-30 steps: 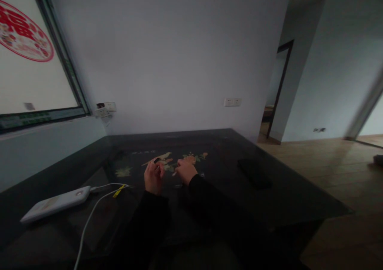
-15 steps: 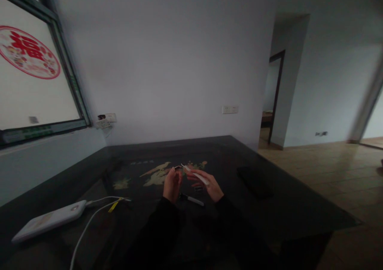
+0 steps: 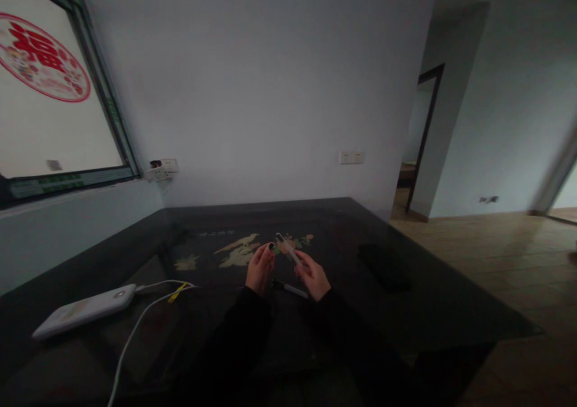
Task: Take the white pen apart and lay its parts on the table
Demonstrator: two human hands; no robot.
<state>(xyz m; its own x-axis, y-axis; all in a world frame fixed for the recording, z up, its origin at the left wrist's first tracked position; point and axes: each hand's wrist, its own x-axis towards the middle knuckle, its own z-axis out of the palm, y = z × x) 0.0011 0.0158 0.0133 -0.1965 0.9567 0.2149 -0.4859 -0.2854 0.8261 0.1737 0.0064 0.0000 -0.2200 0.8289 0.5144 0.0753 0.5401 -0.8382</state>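
Head view: the 2 hands sit just apart near the middle of the frame, low over a dark, glossy table (image 3: 451, 311). The left hand (image 3: 258, 270) has its fingers pinched around a small dark piece (image 3: 271, 246), which pokes out at the fingertips. The right hand (image 3: 313, 275) grips a pale slim stick (image 3: 291, 252) by its lower end, its bent-looking tip rising up and left, over the printed flowers (image 3: 234, 257).

The likeliest mishap, I judge, is a drop: only fingertips hold the dark piece, so a loose pinch could let it fall and be hard to spot on so dark a top. The stick, held toward 1 end, could swing if its tip were knocked.

Below the hands, a marker (image 3: 294, 290) lies flat between the wrists; a sleeve or heel of the hand brushing it could set it rolling (if its barrel is round, which I cannot tell). At lower left, a white power bank (image 3: 85, 311) trails a cable (image 3: 119, 365) with a yellow tag (image 3: 177, 293); a wide sweep of the left forearm might snag that loop and drag the power bank.
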